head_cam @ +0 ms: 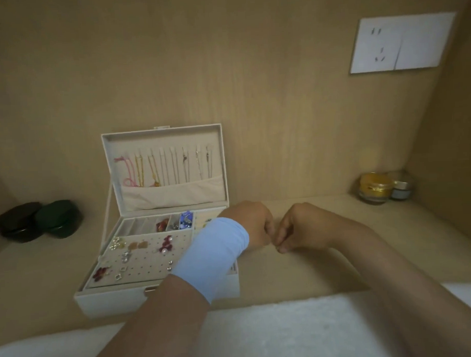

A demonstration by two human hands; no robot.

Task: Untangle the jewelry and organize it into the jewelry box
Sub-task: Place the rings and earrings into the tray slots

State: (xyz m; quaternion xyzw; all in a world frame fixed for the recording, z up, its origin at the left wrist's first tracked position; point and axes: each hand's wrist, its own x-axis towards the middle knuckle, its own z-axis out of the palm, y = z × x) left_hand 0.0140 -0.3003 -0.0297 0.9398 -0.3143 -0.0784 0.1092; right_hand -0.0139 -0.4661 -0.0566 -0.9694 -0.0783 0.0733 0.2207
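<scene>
While we untangle, hands: left hand [253, 225], right hand [297, 227] curled fingertip-to-fingertip; contents unclear.
Jewelry box [108, 303], nine o'clock: we tease gently.

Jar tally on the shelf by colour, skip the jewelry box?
Black jar: 1
Dark green jar: 1
Gold jar: 1
Blue-grey jar: 1
Total: 4

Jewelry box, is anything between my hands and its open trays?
Nothing visible. The jewelry box stands open just left of the left hand and right hand; only the left forearm crosses its right side.
</scene>
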